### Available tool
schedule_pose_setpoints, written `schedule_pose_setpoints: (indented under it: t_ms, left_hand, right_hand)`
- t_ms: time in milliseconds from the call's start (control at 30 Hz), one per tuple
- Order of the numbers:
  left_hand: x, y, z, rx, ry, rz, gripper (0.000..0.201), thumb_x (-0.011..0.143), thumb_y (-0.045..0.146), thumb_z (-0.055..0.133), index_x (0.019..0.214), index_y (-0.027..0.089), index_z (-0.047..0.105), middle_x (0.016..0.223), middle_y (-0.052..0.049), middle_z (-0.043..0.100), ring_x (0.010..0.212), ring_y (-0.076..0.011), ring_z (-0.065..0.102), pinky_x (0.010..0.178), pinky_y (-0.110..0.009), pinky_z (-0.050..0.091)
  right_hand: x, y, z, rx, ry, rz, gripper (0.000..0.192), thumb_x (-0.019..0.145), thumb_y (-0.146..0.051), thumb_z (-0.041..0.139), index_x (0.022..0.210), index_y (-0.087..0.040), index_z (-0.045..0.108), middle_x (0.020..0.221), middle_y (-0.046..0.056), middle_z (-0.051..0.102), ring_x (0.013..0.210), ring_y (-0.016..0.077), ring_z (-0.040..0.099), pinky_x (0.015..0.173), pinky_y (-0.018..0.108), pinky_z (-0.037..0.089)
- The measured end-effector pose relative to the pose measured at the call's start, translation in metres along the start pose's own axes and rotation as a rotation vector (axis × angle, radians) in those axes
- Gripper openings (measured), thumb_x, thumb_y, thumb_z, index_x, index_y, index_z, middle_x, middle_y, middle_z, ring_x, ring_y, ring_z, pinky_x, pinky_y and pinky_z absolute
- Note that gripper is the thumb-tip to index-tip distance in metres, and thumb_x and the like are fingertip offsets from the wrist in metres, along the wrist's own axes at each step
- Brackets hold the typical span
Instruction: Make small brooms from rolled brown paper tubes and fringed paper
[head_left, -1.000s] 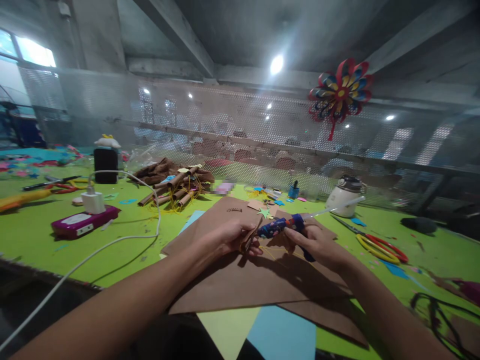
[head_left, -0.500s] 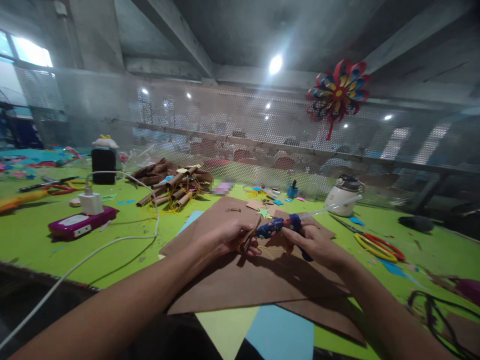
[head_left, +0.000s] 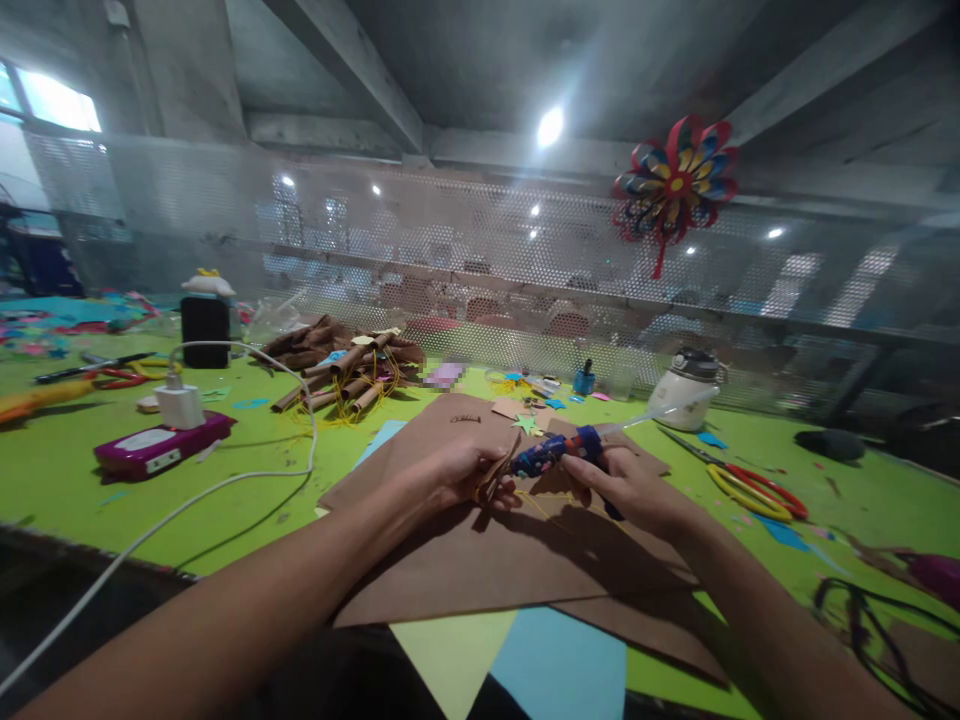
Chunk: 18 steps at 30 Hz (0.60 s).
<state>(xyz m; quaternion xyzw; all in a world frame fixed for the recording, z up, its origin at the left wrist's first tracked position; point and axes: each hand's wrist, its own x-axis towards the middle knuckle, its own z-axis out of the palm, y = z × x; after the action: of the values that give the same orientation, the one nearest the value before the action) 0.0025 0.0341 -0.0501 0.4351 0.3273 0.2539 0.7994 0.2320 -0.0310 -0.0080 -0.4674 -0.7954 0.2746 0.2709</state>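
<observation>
a: over the brown paper sheets (head_left: 480, 570) in the middle of the counter (head_left: 90, 500), what are the hands doing?
b: the left hand (head_left: 457, 470) pinches a small folded brown paper piece (head_left: 495, 478); the right hand (head_left: 634, 490) is wrapped around a blue glue gun (head_left: 559, 452), its nozzle right at that piece

a: and around them?
b: yellow-handled scissors (head_left: 754, 492) and a white jug (head_left: 686, 390) to the right, a bundle of brown paper rolls (head_left: 345, 370) and a pink phone on its charger cable (head_left: 154, 448) to the left, a paper pinwheel (head_left: 675, 185) hanging above
</observation>
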Motion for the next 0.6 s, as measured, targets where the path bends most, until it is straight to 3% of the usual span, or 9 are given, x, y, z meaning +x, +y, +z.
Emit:
schedule_pose_setpoints:
  t_ms: [167, 467, 600]
  left_hand:
    - [-0.005, 0.003, 0.007, 0.087, 0.025, 0.021, 0.025, 0.075, 0.024, 0.050, 0.083, 0.004, 0.064, 0.066, -0.012, 0.061, 0.060, -0.0183, 0.056, 0.070, -0.037, 0.044]
    - [0.002, -0.003, -0.003, 0.060, 0.005, 0.013, 0.023, 0.073, 0.026, 0.054, 0.079, 0.005, 0.063, 0.065, -0.012, 0.060, 0.065, -0.0242, 0.062, 0.068, -0.038, 0.045]
    - [-0.001, 0.000, 0.002, 0.055, 0.039, 0.018, 0.025, 0.074, 0.022, 0.052, 0.085, 0.004, 0.064, 0.069, -0.013, 0.062, 0.062, -0.0200, 0.058, 0.073, -0.040, 0.045]
  right_hand:
    - [-0.001, -0.002, 0.001, -0.006, -0.032, 0.009, 0.052, 0.087, -0.061, 0.040, 0.062, -0.017, 0.054, 0.062, 0.002, 0.054, 0.057, 0.0125, 0.046, 0.056, 0.026, 0.039]
    - [-0.001, -0.004, 0.000, -0.022, 0.019, 0.022, 0.052, 0.086, -0.061, 0.040, 0.060, -0.018, 0.052, 0.058, 0.001, 0.048, 0.055, 0.0122, 0.043, 0.051, 0.025, 0.037]
    - [-0.003, -0.005, 0.002, -0.025, -0.009, 0.051, 0.048, 0.086, -0.059, 0.042, 0.063, -0.018, 0.051, 0.056, -0.002, 0.043, 0.052, 0.0110, 0.038, 0.049, 0.024, 0.033]
